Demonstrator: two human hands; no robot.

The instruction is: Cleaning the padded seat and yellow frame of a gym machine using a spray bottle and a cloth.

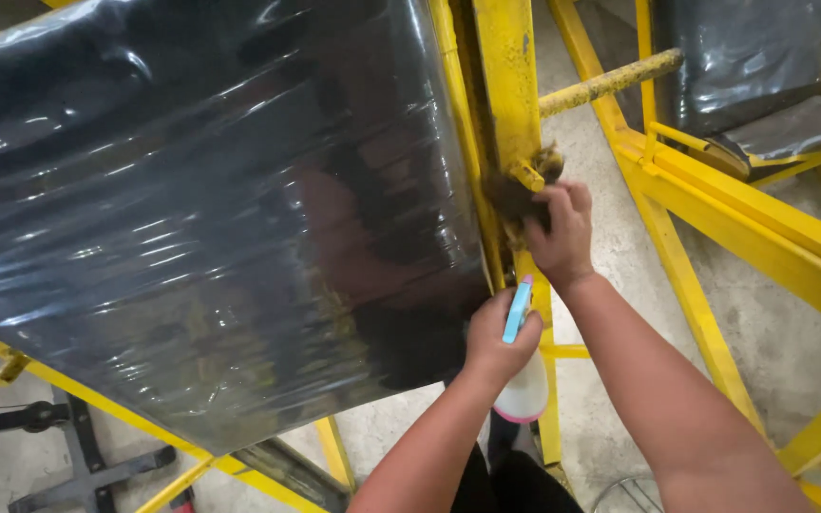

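Seen from the head camera: both forearms reaching up from the lower edge, close together. Left hand [501, 337] clamped on a spray bottle [523, 380], blue trigger up, pale pink-rimmed body hanging below the fist; contents not discernible. Right hand [559, 233] above, fingers curled on a dirty brown rag [517, 199], pressed against the yellow frame post [505, 85] beside the black plastic-wrapped pad [211, 209].

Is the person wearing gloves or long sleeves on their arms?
No. The left hand and right hand have no gloves, and both forearms show no sleeves as far as the picture reaches. No watch, ring or bracelet is visible.
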